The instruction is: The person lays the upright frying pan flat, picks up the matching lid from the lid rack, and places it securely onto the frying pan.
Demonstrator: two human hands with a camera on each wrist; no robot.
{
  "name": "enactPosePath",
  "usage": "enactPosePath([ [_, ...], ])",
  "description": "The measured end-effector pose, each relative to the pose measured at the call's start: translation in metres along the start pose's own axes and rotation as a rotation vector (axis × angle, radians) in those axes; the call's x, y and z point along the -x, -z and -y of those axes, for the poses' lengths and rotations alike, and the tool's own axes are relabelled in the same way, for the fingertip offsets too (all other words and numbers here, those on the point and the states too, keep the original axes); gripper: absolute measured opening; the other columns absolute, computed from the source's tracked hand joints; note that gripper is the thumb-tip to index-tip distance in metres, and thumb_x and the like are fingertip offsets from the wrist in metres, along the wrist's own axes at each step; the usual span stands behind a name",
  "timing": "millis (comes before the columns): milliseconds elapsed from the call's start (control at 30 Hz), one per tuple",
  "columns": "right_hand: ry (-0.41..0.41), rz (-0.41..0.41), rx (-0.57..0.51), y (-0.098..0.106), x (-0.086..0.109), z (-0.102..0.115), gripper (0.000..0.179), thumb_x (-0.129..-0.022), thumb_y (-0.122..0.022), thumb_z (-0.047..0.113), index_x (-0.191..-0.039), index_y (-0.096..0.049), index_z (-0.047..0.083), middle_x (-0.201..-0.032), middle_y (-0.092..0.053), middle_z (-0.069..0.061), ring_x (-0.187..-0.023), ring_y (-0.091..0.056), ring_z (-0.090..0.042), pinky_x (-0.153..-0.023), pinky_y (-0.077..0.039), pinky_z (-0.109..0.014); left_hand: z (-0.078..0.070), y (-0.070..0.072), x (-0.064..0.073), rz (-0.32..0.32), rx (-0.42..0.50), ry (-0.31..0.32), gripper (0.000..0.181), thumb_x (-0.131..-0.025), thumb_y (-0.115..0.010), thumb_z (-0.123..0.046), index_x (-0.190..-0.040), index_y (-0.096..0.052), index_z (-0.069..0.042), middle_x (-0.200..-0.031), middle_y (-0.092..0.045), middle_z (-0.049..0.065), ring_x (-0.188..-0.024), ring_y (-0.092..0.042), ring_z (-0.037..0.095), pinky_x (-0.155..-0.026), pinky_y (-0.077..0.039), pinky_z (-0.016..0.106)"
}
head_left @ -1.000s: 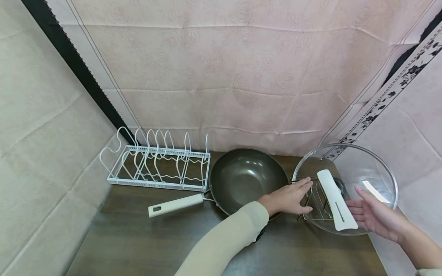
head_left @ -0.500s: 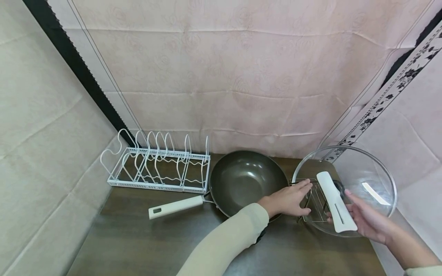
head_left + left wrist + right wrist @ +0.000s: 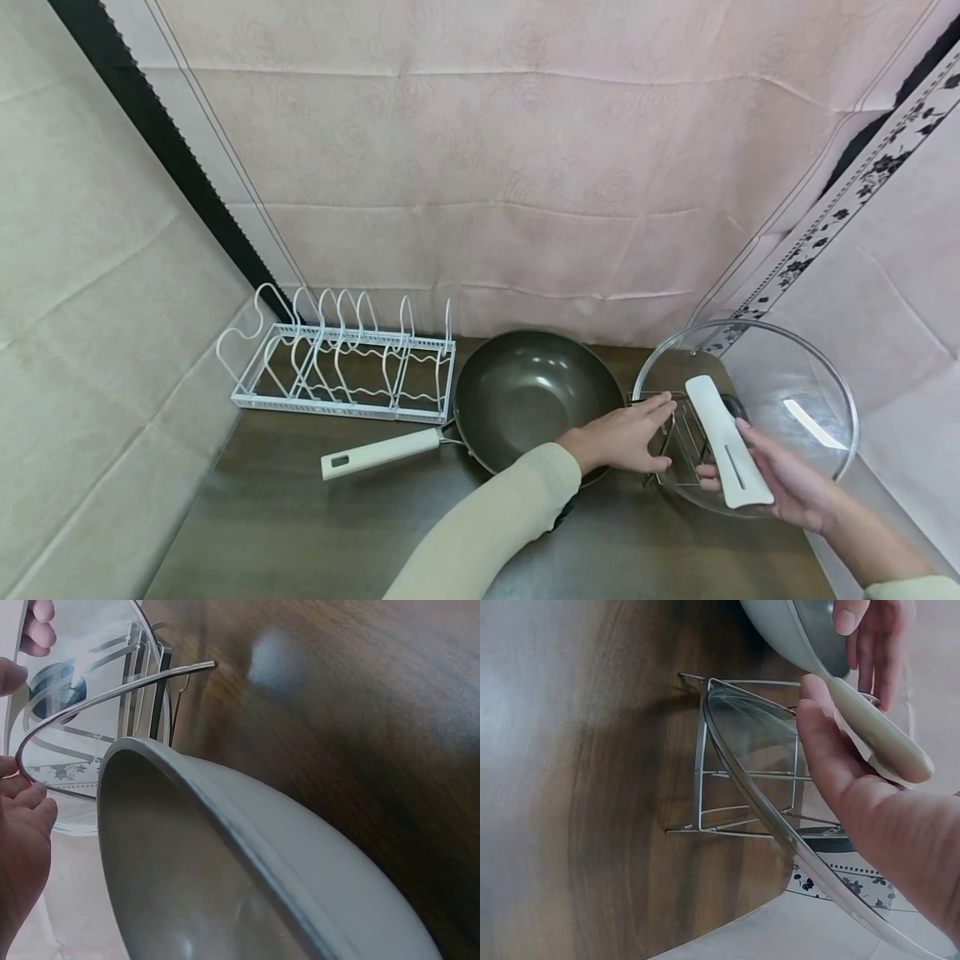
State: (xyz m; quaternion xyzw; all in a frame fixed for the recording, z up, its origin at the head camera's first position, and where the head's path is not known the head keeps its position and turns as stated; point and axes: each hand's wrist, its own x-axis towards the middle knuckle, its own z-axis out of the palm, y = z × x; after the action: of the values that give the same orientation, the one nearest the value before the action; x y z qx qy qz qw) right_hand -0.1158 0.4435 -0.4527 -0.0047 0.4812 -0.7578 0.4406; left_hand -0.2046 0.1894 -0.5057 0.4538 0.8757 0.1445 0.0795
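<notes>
A clear glass pan lid (image 3: 798,379) leans in a small metal wire rack (image 3: 699,784) at the right. Its long white handle (image 3: 727,446) faces the person. My right hand (image 3: 798,487) holds this handle, thumb along its right edge and fingertips showing past its left side. My left hand (image 3: 618,440) reaches over the rim of a dark wok (image 3: 540,392), fingers extended, fingertips right at the rack and the lid's rim. The right wrist view has the lid's lower rim inside the rack's wires, while the palm side of the right hand is partly hidden.
To the wok's left stands a white wire dish rack (image 3: 345,367). The wok's white handle (image 3: 382,452) points left over the brown wooden table (image 3: 300,533). Pale cloth walls (image 3: 465,167) close in the back and both sides.
My right hand has moved left from beside the lid's handle, its fingers passing behind the handle. The left hand stays at the rack.
</notes>
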Motion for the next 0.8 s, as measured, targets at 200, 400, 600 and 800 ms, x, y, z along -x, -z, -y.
enactPosePath([
  [200, -0.002, -0.033, -0.019, -0.002, -0.005, -0.004, 0.062, -0.110, -0.010, 0.054, -0.126, -0.056, 0.016, -0.133, -0.068, -0.017, -0.127, -0.065, -0.031, -0.109, -0.051, -0.044, 0.000, 0.001, 0.000, 0.013, 0.010, 0.012, 0.090, -0.096, -0.061, -0.058, -0.166, -0.018, -0.021, -0.174, -0.013, -0.009, -0.153, -0.029, 0.001, -0.116, -0.031, 0.013],
  [400, -0.017, -0.087, 0.001, -0.004, -0.009, -0.005, 0.068, -0.110, -0.012, 0.055, -0.126, -0.058, 0.008, -0.131, -0.070, -0.014, -0.124, -0.067, -0.028, -0.108, -0.052, -0.044, 0.000, 0.001, 0.000, 0.014, 0.020, 0.011, 0.089, -0.096, -0.062, -0.057, -0.166, -0.019, -0.021, -0.174, -0.014, -0.008, -0.153, -0.028, 0.002, -0.117, -0.031, 0.014],
  [600, -0.015, -0.118, -0.004, -0.005, -0.013, -0.007, 0.064, -0.110, -0.015, 0.054, -0.123, -0.059, 0.008, -0.127, -0.072, -0.011, -0.120, -0.069, -0.026, -0.107, -0.053, -0.045, 0.000, 0.001, -0.001, 0.011, 0.019, 0.006, 0.089, -0.096, -0.061, -0.056, -0.166, -0.019, -0.021, -0.173, -0.014, -0.008, -0.154, -0.026, 0.002, -0.118, -0.029, 0.014],
  [800, -0.021, -0.146, -0.004, -0.008, -0.014, -0.007, 0.064, -0.111, -0.018, 0.053, -0.118, -0.064, 0.010, -0.120, -0.074, -0.009, -0.113, -0.072, -0.021, -0.104, -0.055, -0.041, 0.000, 0.001, -0.001, 0.006, 0.023, 0.003, 0.088, -0.096, -0.063, -0.055, -0.165, -0.021, -0.020, -0.173, -0.017, -0.006, -0.154, -0.026, 0.003, -0.118, -0.029, 0.014],
])
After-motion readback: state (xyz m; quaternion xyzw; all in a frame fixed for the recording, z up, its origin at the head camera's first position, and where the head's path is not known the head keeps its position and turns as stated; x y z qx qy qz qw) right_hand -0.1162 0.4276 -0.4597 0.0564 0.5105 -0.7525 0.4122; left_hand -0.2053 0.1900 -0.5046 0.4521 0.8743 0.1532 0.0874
